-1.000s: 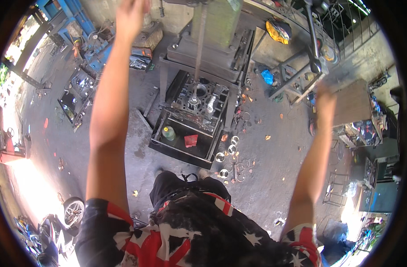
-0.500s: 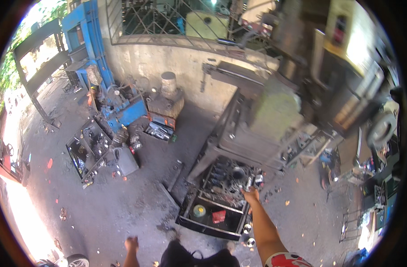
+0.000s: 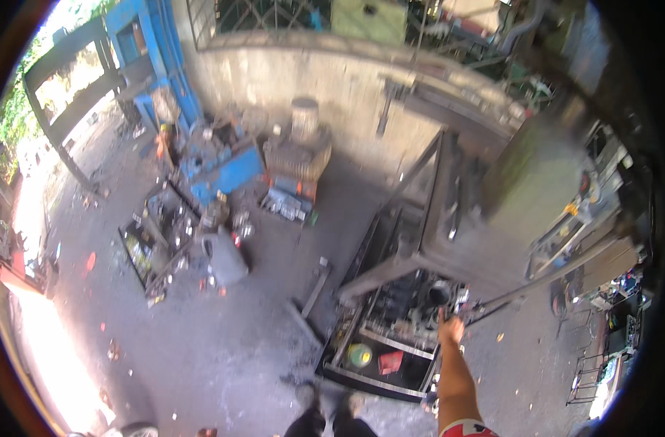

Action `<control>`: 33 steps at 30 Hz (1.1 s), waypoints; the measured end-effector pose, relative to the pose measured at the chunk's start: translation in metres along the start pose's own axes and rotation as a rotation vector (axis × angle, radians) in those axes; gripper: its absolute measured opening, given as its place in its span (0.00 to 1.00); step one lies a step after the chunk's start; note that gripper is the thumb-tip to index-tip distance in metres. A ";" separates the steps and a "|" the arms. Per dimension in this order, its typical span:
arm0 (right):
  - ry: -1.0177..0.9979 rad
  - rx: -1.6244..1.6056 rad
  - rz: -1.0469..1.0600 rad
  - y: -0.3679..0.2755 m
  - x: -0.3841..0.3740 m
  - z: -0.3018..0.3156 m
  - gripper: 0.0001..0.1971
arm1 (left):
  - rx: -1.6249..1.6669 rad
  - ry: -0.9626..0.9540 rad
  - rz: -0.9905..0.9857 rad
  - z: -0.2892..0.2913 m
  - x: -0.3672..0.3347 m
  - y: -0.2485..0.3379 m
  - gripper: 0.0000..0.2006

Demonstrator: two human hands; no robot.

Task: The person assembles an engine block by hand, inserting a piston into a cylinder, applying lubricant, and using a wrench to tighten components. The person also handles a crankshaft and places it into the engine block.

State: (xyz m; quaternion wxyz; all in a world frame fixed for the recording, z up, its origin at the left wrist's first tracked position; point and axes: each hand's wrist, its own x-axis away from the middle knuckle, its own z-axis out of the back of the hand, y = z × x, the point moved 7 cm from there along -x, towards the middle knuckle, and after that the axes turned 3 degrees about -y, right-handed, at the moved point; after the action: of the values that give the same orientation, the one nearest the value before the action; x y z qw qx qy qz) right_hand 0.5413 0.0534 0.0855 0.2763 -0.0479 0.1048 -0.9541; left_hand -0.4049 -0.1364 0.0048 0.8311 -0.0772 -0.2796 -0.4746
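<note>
My right hand [image 3: 452, 331] reaches out at the right edge of a dark engine block [image 3: 401, 297] with a large round bore. Its fingers look curled, with one finger or the thumb pointing forward; blur hides what they hold, if anything. The block sits at the far end of a black metal tray [image 3: 376, 382]. In the near part of that tray lie a yellow-green round can [image 3: 359, 355] and a red packet [image 3: 390, 362]. Only a sliver of my left hand [image 3: 207, 432] shows at the lower edge, its fingers hidden.
A heavy metal stand [image 3: 478, 240] rises just beyond the block, and a long bar [image 3: 551, 277] slants away right of my hand. Angled metal bars [image 3: 307, 306] lie left of the tray. Farther left are a grey jug [image 3: 227, 256], a parts tray [image 3: 154, 244] and a blue press [image 3: 154, 62].
The view has swung right, so the scene sits farther left in relation to me. My right hand remains beside the block's right edge. My left hand has dropped almost out of view.
</note>
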 end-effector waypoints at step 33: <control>0.114 -0.137 0.340 -0.010 0.003 0.002 0.17 | 0.815 -0.650 -1.276 -0.181 0.147 0.898 0.35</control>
State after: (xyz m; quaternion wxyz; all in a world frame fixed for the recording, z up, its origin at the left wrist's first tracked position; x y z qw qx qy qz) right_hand 0.5339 0.0603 0.0895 0.4234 0.0058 0.1918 -0.8854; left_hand 0.4709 0.1657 0.0562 0.2422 0.2709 -0.6465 -0.6708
